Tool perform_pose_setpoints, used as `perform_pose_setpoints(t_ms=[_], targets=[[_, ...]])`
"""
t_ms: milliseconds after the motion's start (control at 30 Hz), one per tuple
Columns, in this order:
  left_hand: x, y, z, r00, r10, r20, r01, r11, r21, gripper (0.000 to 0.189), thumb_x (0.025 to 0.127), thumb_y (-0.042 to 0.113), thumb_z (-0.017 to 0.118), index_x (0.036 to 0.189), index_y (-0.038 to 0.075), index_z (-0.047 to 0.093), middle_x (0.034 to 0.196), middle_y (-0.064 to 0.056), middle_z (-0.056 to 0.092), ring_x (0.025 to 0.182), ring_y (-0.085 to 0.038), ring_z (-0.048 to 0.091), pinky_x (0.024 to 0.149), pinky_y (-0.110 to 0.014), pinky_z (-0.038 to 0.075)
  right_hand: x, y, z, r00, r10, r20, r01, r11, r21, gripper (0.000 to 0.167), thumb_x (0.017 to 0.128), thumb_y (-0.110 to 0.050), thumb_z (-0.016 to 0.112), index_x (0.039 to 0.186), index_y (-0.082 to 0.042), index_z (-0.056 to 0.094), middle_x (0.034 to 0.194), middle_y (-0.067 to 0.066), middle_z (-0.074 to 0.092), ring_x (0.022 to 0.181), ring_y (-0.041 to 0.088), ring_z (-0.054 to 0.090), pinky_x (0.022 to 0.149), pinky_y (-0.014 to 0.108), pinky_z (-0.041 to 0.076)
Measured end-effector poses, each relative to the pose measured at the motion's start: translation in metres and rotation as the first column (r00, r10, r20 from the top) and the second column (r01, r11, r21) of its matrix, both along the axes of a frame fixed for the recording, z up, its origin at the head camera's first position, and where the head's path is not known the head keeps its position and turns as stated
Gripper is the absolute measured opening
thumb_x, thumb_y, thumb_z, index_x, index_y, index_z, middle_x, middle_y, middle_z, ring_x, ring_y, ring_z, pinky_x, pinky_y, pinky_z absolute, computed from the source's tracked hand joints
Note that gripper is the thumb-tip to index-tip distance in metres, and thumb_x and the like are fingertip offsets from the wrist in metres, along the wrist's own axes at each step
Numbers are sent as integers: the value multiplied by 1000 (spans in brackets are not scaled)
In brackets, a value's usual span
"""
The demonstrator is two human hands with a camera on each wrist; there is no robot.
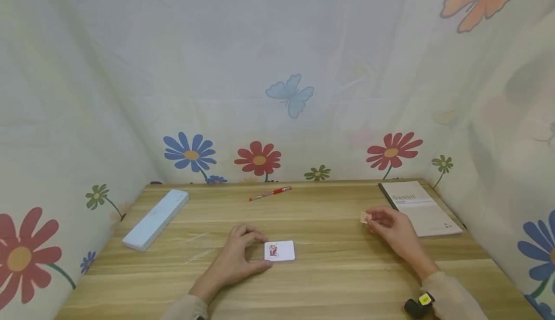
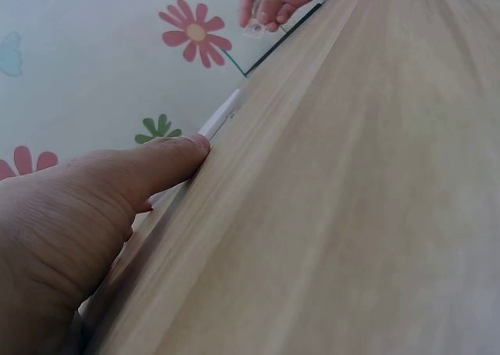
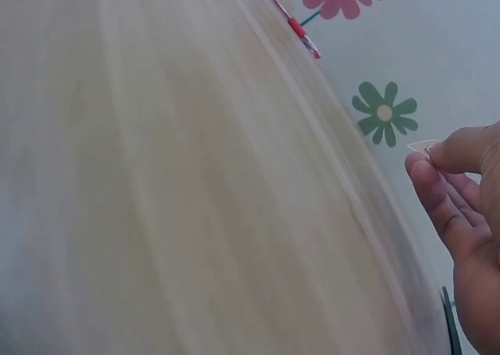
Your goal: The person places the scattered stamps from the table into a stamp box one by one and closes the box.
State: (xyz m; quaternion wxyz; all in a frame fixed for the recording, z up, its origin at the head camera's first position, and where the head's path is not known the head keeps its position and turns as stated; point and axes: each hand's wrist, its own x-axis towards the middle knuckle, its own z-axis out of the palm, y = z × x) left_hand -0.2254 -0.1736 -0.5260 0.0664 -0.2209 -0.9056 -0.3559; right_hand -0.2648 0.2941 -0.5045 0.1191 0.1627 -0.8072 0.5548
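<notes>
A small flat white rectangular block (image 1: 286, 251) lies on the table with a colourful figure picture on its left half. My left hand (image 1: 231, 257) holds its left end, the thumb at the near edge and a finger at the far edge. In the left wrist view the thumb (image 2: 176, 163) touches the block's side; the other fingers are mostly hidden. Off to the right, my right hand (image 1: 392, 231) pinches a small square sticker (image 1: 365, 218) between thumb and fingertips, above the table. The sticker (image 3: 423, 145) looks thin and partly see-through in the right wrist view.
A long pale blue box (image 1: 157, 220) lies at the left. Near the back edge is a red pen (image 1: 270, 193). A notebook (image 1: 427, 211) lies back right, beyond the right hand. Thin clear strips (image 1: 199, 255) lie left of the left hand. Flowered curtains surround the wooden table (image 1: 329, 286).
</notes>
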Motion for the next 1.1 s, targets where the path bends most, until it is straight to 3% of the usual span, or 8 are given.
perform_pose_setpoints(t_ms=[233,433,667,900,1100], targets=[[-1,0,-1,1000,-3,-2,3,1000,-8,51,81,58,97,121,32,78,133,11,59,136,-22,49,120,-60,44,-3,-23,5,997,65,30,-63,996,-60,30,100,10,76,128,17,69,112,35,74,91,9,77,78,24,65],[0,0,0,1000,-8,-6,7,1000,-10,51,82,56,98,122,31,78,134,10,60,137,-22,49,121,-60,44,-5,-45,13,996,70,47,-67,996,-54,30,99,7,78,127,15,71,108,30,76,89,13,78,77,25,66],[0,-1,0,1000,-8,0,8,1000,-1,50,82,54,98,121,31,78,133,10,60,138,-22,49,121,-60,43,-5,-69,18,992,87,92,-83,995,-46,29,100,4,79,127,12,73,106,25,76,87,20,79,74,26,65],[-1,-1,-2,1000,-10,-6,10,1000,2,51,81,56,98,121,32,77,133,11,60,137,-21,49,120,-60,44,-4,-92,19,990,118,78,-114,992,-50,23,100,0,81,122,7,77,103,21,79,87,31,80,73,27,65],[-1,0,-3,1000,-6,-13,6,1000,2,51,81,56,98,121,32,78,134,11,60,137,-21,49,120,-60,44,-1,-110,19,989,130,71,-129,991,-24,20,100,-4,83,119,0,80,106,15,79,91,21,76,80,23,63]])
